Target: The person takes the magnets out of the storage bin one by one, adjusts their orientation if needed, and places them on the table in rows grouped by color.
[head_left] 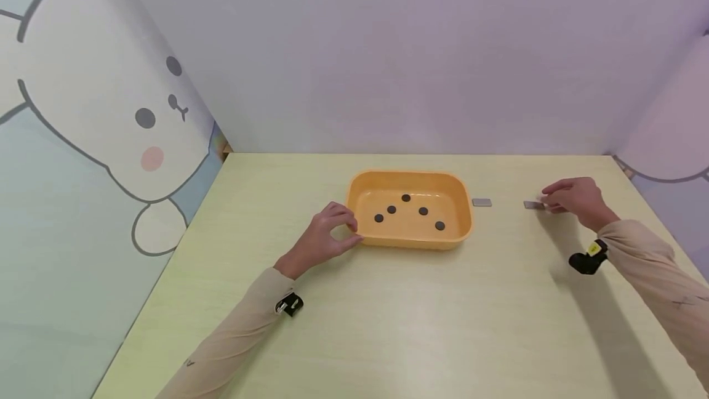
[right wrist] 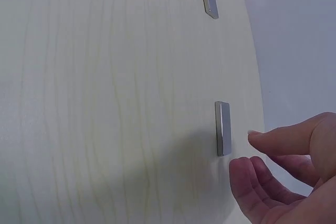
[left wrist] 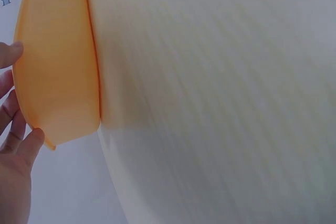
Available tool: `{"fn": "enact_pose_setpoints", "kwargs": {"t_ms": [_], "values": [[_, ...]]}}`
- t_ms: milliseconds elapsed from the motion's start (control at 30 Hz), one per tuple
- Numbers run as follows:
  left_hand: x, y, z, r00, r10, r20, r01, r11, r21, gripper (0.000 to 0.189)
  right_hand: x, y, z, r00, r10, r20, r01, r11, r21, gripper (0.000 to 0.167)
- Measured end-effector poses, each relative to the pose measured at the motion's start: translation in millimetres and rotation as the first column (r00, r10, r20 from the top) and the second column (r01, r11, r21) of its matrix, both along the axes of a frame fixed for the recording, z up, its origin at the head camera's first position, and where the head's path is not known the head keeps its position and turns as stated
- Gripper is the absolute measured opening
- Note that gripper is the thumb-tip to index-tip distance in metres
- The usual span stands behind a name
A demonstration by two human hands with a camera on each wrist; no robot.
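An orange plastic tray (head_left: 410, 243) sits on the table with several small black discs (head_left: 423, 211) spread over its floor. My left hand (head_left: 324, 234) holds the tray at its front left corner, thumb against the front side and fingers at the left rim. In the left wrist view, the fingertips lie along the edge of the orange wall (left wrist: 58, 61). My right hand (head_left: 576, 201) is beside a small flat silver bar (right wrist: 224, 128), its thumb and fingers loosely bent with a gap between them. A second silver bar (head_left: 482, 202) lies just right of the tray.
A pale wood-grain table (head_left: 399, 319) carries everything. Behind it rises a plain whitish wall (head_left: 388, 66), and a side panel with a cartoon animal (head_left: 122, 109) stands on the left. Another panel (head_left: 670, 109) borders the right side.
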State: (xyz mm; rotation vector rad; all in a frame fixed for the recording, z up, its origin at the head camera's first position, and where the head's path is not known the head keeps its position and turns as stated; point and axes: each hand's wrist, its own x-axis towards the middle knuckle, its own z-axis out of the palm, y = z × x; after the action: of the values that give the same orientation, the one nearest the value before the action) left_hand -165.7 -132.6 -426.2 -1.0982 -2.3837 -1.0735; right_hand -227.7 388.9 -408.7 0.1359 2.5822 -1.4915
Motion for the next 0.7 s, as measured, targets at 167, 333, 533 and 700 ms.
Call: {"fn": "enact_pose_setpoints", "kwargs": {"t_ms": [167,333,533,700], "values": [[-0.1,-1.6,-0.4,1.0,-0.008,-0.007,0.008,1.0,-0.01,0.017,2.6,-1.5,7.6,1.0,0.009,0.016,-0.008,0.995,-0.097,0.018],[0.9,-3.0,-1.3,1.0,-0.007,-0.004,0.006,1.0,-0.006,0.017,2.8,-5.7,12.8,0.999,0.032,0.023,-0.03,0.995,-0.099,0.015],[1.6,-2.9,0.5,0.999,-0.012,-0.03,0.013,1.0,0.011,0.017,6.3,-14.5,22.0,0.997,0.082,0.006,-0.08,0.984,-0.159,0.017],[1.8,-2.9,1.8,0.999,-0.017,-0.043,0.019,0.999,0.029,0.018,7.9,-23.7,30.6,0.991,0.134,0.008,-0.131,0.978,-0.162,0.017]]}}
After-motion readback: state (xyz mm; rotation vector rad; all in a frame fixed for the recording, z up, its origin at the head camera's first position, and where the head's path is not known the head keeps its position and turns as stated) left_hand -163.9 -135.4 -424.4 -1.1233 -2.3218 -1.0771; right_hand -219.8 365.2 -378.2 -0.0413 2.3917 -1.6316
